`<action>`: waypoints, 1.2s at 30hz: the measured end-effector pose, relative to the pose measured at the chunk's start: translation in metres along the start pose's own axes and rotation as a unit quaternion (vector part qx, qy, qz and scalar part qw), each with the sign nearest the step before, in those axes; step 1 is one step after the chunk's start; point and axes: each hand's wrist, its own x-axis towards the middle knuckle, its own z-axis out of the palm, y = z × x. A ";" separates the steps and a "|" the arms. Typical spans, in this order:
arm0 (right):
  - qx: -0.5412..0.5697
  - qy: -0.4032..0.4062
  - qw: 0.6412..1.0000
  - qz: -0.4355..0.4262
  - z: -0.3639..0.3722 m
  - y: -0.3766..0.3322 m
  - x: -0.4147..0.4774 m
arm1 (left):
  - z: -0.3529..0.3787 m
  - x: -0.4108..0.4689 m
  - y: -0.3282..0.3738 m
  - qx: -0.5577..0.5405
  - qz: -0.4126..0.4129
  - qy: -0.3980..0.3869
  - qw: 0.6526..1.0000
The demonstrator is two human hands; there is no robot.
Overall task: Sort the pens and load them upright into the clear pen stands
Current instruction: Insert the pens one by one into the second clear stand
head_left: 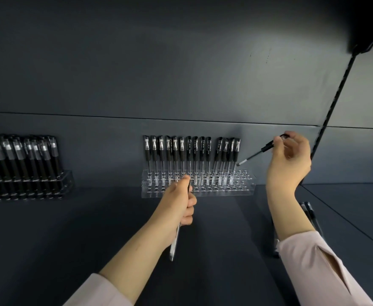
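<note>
Right grip (290,157) pinching black pen (259,152), left grip (181,202) clutching clear pen (174,246)

No text, brand or number can be read. Several of the row of black-capped pens (199,151) standing upright in the clear acrylic pen stand (244,191) carry a fine line of white print running down their dark upper barrels, but it is too small and blurred to make out. The slim black pen (261,150) pinched in the right hand (291,160) and the clear-barrelled pen (174,244) gripped in the left hand (182,202) show no legible marking either.
</note>
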 end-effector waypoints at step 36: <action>-0.201 -0.323 0.921 -0.088 0.012 0.034 -0.006 | -0.005 0.004 -0.004 0.022 0.055 0.003 0.998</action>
